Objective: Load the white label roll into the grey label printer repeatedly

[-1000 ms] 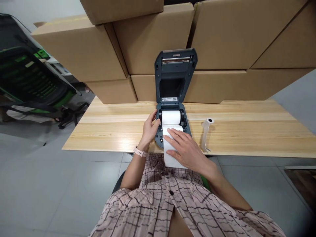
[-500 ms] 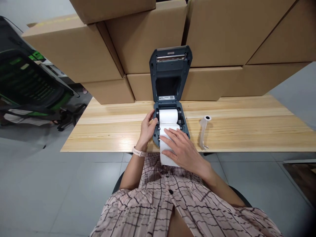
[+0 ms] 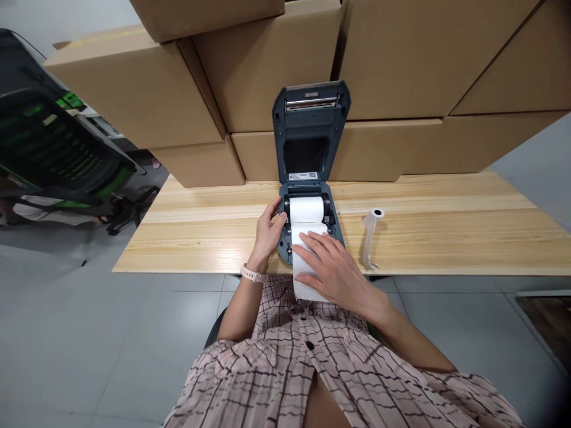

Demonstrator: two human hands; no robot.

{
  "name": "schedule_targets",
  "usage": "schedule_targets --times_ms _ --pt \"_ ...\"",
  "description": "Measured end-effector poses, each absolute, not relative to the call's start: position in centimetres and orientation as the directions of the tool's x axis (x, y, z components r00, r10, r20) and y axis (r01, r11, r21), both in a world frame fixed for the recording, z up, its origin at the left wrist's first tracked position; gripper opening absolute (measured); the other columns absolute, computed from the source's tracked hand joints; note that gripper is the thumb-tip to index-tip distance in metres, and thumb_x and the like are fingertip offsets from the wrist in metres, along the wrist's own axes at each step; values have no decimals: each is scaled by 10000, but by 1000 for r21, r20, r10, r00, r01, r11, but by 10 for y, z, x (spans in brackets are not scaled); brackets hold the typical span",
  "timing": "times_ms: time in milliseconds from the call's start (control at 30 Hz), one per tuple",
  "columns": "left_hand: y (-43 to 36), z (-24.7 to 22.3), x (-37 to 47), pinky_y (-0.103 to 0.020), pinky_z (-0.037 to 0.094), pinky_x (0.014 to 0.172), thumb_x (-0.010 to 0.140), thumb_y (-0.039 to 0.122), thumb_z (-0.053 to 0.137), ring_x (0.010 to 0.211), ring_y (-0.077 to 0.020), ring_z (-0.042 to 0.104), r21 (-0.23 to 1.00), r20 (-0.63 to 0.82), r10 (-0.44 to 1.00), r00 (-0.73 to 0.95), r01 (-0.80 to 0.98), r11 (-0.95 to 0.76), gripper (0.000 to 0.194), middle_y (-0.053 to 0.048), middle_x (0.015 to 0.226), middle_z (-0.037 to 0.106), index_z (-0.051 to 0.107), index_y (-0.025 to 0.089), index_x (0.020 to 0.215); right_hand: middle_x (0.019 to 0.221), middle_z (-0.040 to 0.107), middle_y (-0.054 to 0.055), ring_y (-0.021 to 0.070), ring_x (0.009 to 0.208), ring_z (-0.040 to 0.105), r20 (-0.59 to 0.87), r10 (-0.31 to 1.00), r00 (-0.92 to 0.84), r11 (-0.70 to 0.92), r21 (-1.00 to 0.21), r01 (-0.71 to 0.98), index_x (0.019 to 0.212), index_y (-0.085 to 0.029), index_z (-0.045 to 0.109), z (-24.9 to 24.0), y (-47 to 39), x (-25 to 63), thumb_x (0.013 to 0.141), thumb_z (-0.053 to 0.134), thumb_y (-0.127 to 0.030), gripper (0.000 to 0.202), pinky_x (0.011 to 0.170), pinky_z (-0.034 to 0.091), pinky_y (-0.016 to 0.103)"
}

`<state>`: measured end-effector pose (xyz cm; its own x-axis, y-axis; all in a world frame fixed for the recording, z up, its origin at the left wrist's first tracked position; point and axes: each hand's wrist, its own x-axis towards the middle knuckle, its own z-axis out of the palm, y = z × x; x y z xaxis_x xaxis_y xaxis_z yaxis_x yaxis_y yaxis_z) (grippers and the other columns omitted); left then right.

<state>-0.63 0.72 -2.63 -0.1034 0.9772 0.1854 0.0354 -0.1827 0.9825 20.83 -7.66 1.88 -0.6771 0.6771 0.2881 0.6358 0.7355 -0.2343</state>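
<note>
A dark grey label printer (image 3: 338, 229) sits at the table's front edge with its lid (image 3: 279, 134) raised. Inside it rests a white paper roll (image 3: 307, 210). Its white paper strip (image 3: 307, 291) runs forward over the printer's front and hangs past the table edge. My left hand (image 3: 268, 233) grips the printer's left side, thumb on top near the roll holder. Flat on the strip lies my right hand (image 3: 328, 264), fingers stretched and slightly spread, covering part of the paper and the printer's front.
To the right, a small paper roll (image 3: 377, 213) with a loose tail lies on the wooden table (image 3: 446, 232). Stacked cardboard boxes (image 3: 276, 65) stand along the back. A black and green office chair (image 3: 57, 142) is at the left, with part of a person beside it.
The view has shifted slightly. Both hands keep nearly the same places, and the paper strip has skewed a little to the right under my right hand.
</note>
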Motion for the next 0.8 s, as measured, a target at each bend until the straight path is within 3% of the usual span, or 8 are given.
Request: schedule_targets --times_ms 133,267,400,500,600,667,733,800 --pt "-3 -24 0 -498 404 1325 966 402 709 1532 -301 558 991 119 987 -105 -41 -124 581 -109 1645 605 613 238 1514 1618 594 201 389 1533 536 299 677 -672 735 -242 633 1506 -208 625 13 -79 205 1098 479 -600 584 1246 463 680" --pt "-39 -24 11 -496 382 1355 993 482 714 1653 -313 406 995 -7 995 -95 -101 -2 701 -40 1778 433 467 343 1635 1651 573 164 379 1564 505 290 689 -664 724 -288 626 1543 -251 610 12 -80 210 1082 560 -559 557 1255 450 690" --pt "-75 -25 16 -528 411 1347 942 494 791 1651 -350 405 990 -48 998 -44 -132 42 894 -56 1793 398 337 370 1701 1541 692 74 319 1465 619 278 652 -705 728 -488 481 1429 -340 708 38 -58 233 1092 562 -485 395 1200 526 623" --pt "-83 -22 15 -538 424 1340 935 505 797 1661 -371 380 992 -54 998 -31 -114 50 914 -62 1802 375 329 365 1707 1449 744 74 304 1376 669 470 767 -437 641 -598 482 1347 -318 733 76 -9 244 1125 456 -520 409 1170 539 588" --pt "-84 -19 14 -538 440 1328 926 504 807 1652 -381 392 994 -61 998 -11 -94 60 940 -72 1810 356 314 361 1715 1513 679 138 275 1372 637 676 735 -54 587 -594 550 1444 -213 623 112 62 237 1152 287 -576 575 1177 524 483" --pt "-86 -20 14 -540 423 1338 899 498 835 1648 -376 399 992 -68 998 -7 -110 67 980 -77 1806 362 310 358 1715 1583 625 87 227 1461 558 634 763 -124 577 -583 572 1525 -244 546 129 105 229 1131 144 -679 711 1267 440 422" --pt "-90 -22 14 -547 405 1347 878 491 856 1647 -369 402 988 -81 997 -5 -134 79 1015 -80 1799 377 300 357 1716 1541 638 83 250 1433 568 621 780 -84 552 -618 559 1548 -217 538 139 135 224 1079 43 -773 880 1240 458 444" --pt "-95 -24 15 -555 412 1340 887 495 846 1639 -363 418 986 -89 996 15 -142 91 1016 -87 1790 393 281 361 1721 1501 655 79 244 1380 607 649 761 -10 549 -635 543 1544 -227 565 146 151 221 1091 116 -755 828 1172 510 425"
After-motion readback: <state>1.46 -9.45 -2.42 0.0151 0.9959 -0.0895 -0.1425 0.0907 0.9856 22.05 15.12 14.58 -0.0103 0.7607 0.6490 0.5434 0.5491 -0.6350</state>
